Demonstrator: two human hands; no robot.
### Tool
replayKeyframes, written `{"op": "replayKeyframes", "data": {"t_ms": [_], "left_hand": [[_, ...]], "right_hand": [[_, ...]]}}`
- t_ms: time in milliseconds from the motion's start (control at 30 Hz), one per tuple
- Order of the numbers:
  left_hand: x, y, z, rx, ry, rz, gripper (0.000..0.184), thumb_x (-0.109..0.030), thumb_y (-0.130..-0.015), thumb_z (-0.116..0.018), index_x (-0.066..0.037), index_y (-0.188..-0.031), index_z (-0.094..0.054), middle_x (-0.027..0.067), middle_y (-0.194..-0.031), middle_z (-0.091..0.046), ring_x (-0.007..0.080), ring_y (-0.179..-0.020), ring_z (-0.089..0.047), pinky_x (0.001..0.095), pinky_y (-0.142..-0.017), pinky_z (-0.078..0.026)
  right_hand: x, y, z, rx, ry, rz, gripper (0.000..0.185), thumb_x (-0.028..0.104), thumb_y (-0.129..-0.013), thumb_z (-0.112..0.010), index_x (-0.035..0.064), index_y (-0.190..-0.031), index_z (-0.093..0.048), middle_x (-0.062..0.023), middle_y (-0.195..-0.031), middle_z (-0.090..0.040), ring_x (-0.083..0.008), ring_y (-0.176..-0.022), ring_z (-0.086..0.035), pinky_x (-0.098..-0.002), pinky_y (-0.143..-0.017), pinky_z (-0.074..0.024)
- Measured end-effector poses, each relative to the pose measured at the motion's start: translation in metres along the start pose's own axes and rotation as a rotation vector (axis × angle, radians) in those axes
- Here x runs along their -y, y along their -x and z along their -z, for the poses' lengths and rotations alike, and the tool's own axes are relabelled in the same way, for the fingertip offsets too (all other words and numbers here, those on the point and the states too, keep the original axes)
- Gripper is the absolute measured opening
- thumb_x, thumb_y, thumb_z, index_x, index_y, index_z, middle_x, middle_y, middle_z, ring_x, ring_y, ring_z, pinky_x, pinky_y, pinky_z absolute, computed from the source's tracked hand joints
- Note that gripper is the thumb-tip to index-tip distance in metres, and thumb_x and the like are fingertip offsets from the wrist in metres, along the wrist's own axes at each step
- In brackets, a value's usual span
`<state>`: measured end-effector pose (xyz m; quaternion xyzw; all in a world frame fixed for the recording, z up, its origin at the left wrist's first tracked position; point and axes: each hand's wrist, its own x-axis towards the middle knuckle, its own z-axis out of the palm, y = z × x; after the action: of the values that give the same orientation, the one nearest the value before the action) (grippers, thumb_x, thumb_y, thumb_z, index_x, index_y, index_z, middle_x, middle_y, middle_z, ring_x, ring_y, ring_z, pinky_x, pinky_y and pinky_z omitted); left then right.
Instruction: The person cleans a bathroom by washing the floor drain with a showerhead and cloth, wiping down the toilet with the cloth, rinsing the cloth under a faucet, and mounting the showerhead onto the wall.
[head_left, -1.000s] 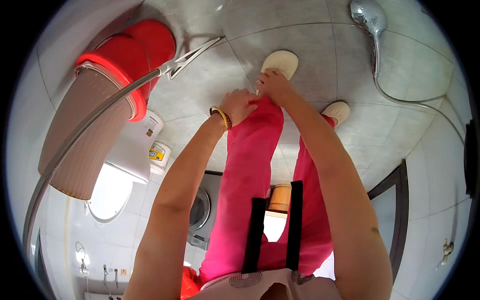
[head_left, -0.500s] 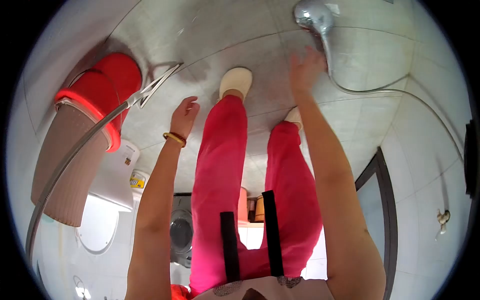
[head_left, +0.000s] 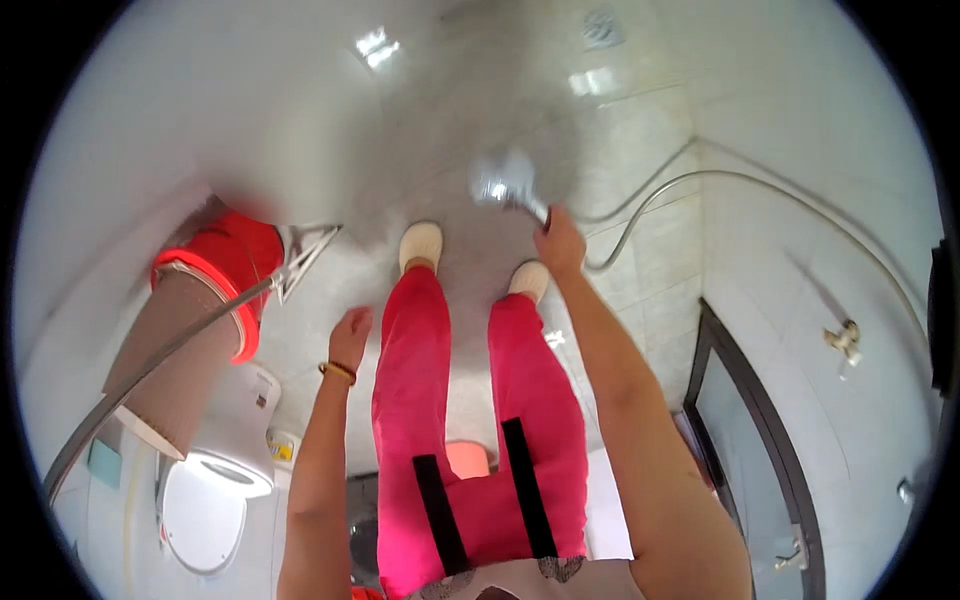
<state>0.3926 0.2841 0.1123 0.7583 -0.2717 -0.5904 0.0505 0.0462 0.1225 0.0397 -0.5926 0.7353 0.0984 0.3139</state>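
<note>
My right hand (head_left: 560, 242) is closed around the handle of a silver shower head (head_left: 503, 180). The shower head is held above the grey tiled floor, tilted to the left, its outline slightly blurred. From its handle a metal hose (head_left: 720, 172) loops down and runs to the right wall. My left hand (head_left: 350, 338) hangs beside my left leg with loosely curled fingers and nothing visible in it. A bracelet (head_left: 338, 373) circles that wrist.
At left stand a red bucket (head_left: 240, 245), a brown ribbed container (head_left: 175, 335) and a pole with a triangular metal frame (head_left: 318, 250). A white toilet (head_left: 205, 515) is behind them. On the right are a wall tap (head_left: 843, 342) and a dark-framed door (head_left: 745, 420).
My right hand has taken hold of the shower head, which lay on the floor, and brought it up and leftward. The hose has shifted with it. The view has tilted.
</note>
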Motion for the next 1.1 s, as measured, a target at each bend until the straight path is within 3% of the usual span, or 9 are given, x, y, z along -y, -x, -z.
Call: {"op": "replayKeyframes", "data": {"t_ms": [200, 367, 567, 667, 700, 833, 900, 967, 1100], "left_hand": [[-0.04, 0.069, 0.012, 0.016, 0.127, -0.101, 0.027, -0.017, -0.085, -0.05, 0.0, -0.105, -0.055, 0.0096, -0.09, -0.061, 0.0154, -0.076, -0.057, 0.0274, -0.07, -0.046], [-0.081, 0.138, 0.033, 0.054, 0.068, -0.217, 0.025, -0.018, -0.083, -0.05, 0.0, -0.1, -0.057, 0.0125, -0.086, -0.062, 0.021, -0.075, -0.06, 0.0311, -0.069, -0.047], [-0.104, 0.174, 0.092, -0.002, -0.403, -0.442, 0.028, -0.024, -0.08, -0.054, -0.004, -0.098, -0.059, 0.0112, -0.076, -0.063, 0.0205, -0.065, -0.061, 0.0316, -0.062, -0.049], [-0.165, 0.212, 0.137, -0.026, -0.879, -0.57, 0.032, -0.029, -0.082, -0.046, -0.004, -0.094, -0.062, 0.0181, -0.097, -0.06, 0.0324, -0.091, -0.057, 0.04, -0.079, -0.045], [-0.144, 0.171, 0.142, -0.027, -0.571, -0.42, 0.031, -0.027, -0.082, -0.046, -0.004, -0.096, -0.062, 0.0179, -0.1, -0.059, 0.0331, -0.094, -0.056, 0.0408, -0.083, -0.043], [-0.2, 0.187, 0.162, -0.099, -0.625, -0.362, 0.033, -0.03, -0.076, -0.049, -0.006, -0.095, -0.064, 0.0171, -0.094, -0.061, 0.033, -0.094, -0.057, 0.0395, -0.082, -0.044], [-0.218, 0.196, 0.163, -0.067, -0.485, -0.334, 0.029, -0.024, -0.077, -0.05, -0.004, -0.093, -0.063, 0.0147, -0.086, -0.061, 0.0284, -0.082, -0.058, 0.0371, -0.072, -0.046], [-0.245, 0.216, 0.164, -0.034, -0.492, -0.313, 0.02, -0.012, -0.079, -0.053, 0.0, -0.094, -0.061, 0.0102, -0.073, -0.061, 0.02, -0.057, -0.059, 0.0322, -0.053, -0.049], [-0.271, 0.199, 0.159, 0.023, -0.583, -0.477, 0.02, -0.012, -0.078, -0.053, 0.002, -0.089, -0.061, 0.0104, -0.071, -0.061, 0.019, -0.057, -0.06, 0.0311, -0.053, -0.049]], "right_hand": [[0.002, 0.131, 0.168, -0.009, -0.07, -0.002, 0.028, 0.016, -0.069, -0.059, 0.0107, -0.096, -0.052, -0.0081, -0.076, -0.059, -0.0268, -0.071, -0.059, -0.0391, -0.061, -0.045], [0.019, 0.228, 0.324, -0.333, -0.212, 0.158, 0.03, 0.009, -0.067, -0.062, 0.0065, -0.095, -0.053, -0.0105, -0.073, -0.057, -0.0277, -0.063, -0.057, -0.0376, -0.056, -0.0447], [0.043, 0.368, 0.529, -0.477, -0.48, 0.179, 0.027, 0.006, -0.066, -0.063, 0.0022, -0.09, -0.052, -0.0091, -0.06, -0.045, -0.0192, -0.051, -0.047, -0.0286, -0.05, -0.0411], [0.034, 0.435, 0.62, -0.581, -0.408, 0.286, 0.025, 0.003, -0.071, -0.063, 0.0019, -0.093, -0.052, -0.0038, -0.07, -0.051, -0.0109, -0.057, -0.05, -0.0256, -0.053, -0.0438], [0.027, 0.458, 0.651, -0.627, -0.354, 0.334, 0.027, 0.005, -0.073, -0.063, 0.0016, -0.098, -0.051, -0.0034, -0.082, -0.055, -0.0146, -0.064, -0.055, -0.0271, -0.059, -0.0468], [0.019, 0.577, 0.762, -0.852, 0.174, 0.254, 0.033, 0.012, -0.076, -0.064, -0.0005, -0.103, -0.052, -0.0099, -0.081, -0.059, -0.0175, -0.072, -0.059, -0.0307, -0.062, -0.048], [0.007, 0.617, 0.796, -0.894, 0.142, 0.086, 0.035, 0.004, -0.068, -0.058, 0.0055, -0.103, -0.051, -0.0163, -0.078, -0.057, -0.0366, -0.076, -0.056, -0.0399, -0.064, -0.0461], [-0.032, 0.633, 0.832, -0.931, 0.117, -0.053, 0.036, 0.007, -0.071, -0.058, 0.0048, -0.106, -0.051, -0.0151, -0.077, -0.06, -0.0346, -0.074, -0.058, -0.0394, -0.062, -0.0462], [-0.038, 0.691, 0.914, -1.105, -0.352, 0.158, 0.013, 0.012, -0.082, -0.057, 0.0044, -0.092, -0.054, 0.0007, -0.072, -0.053, -0.0067, -0.06, -0.049, -0.0214, -0.051, -0.0438]]}}
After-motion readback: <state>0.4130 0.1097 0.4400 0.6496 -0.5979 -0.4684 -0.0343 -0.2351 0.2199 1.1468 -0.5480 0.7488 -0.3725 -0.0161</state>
